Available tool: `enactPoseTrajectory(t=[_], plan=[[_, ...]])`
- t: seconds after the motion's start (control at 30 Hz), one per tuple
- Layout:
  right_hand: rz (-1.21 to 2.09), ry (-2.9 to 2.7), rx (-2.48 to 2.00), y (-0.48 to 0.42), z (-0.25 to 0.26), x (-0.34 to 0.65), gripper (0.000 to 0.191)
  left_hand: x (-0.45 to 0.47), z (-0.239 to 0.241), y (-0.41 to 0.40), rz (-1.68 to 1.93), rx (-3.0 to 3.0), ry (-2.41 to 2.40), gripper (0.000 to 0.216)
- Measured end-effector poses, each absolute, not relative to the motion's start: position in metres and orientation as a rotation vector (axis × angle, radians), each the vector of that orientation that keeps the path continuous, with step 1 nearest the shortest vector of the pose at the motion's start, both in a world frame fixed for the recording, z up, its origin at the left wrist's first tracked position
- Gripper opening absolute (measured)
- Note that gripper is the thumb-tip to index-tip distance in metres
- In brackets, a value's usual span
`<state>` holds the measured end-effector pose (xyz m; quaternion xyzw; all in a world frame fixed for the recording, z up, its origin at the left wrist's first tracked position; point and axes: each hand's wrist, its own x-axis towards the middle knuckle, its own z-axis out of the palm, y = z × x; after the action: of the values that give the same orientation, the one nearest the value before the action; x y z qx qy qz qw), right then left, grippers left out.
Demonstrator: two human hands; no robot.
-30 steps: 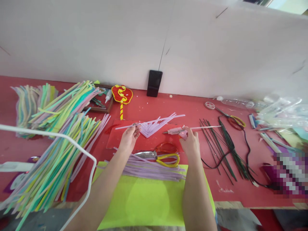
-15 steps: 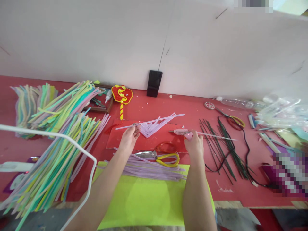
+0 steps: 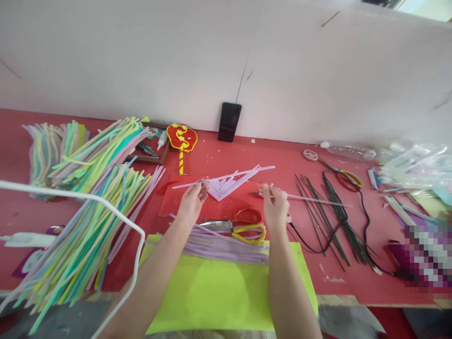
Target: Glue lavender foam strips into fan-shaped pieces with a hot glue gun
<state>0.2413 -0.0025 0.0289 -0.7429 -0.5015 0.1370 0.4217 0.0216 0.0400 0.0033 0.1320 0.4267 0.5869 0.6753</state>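
Because the red table [image 3: 293, 157] is crowded, from the heap of coloured strips [image 3: 99, 226] at left to the yellow-green cloth [image 3: 212, 296] nearest the body, a wide sweep of either arm could knock one pile into another. On the red board [image 3: 173, 205] in the middle lies the woven purple V [image 3: 221, 189], its left end pinched by the left hand [image 3: 192, 200] between thumb and fingers; pulling too hard there might drag the rows out of line. To the right lie dark stems [image 3: 351, 238], with a cord [image 3: 310, 250] looping over them that could snag if the arm swings. The right hand [image 3: 277, 205], well apart from the left, is wrapped round a pink glue gun [image 3: 260, 192], mostly hidden by the fingers; its tip points toward the V, and glue could drip if it tilts carelessly. At the board's near edge, scissors [image 3: 221, 226] rest on loose purple strips [image 3: 226, 254], where a lowered wrist might bump them. A phone [image 3: 229, 122] stands against the wall [image 3: 123, 61], out of the way.
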Motion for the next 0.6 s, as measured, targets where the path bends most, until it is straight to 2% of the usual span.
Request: enactPoseTrajectory(t=[0.17,0.37,0.6], plan=[[0.673,-1.384,-1.576,-0.004,0.018,0.194,0.039,0.024,0.003,0.040,1.343,0.358,0.970,0.020],[0.883,-1.662,-1.344,-0.003,0.004,0.174,0.032,0.026,0.007,0.038,1.357,0.435,0.969,0.025],[1.258,-1.103,-1.388,0.009,-0.002,0.176,0.036,0.007,0.010,0.046,1.410,0.393,0.939,0.018]])
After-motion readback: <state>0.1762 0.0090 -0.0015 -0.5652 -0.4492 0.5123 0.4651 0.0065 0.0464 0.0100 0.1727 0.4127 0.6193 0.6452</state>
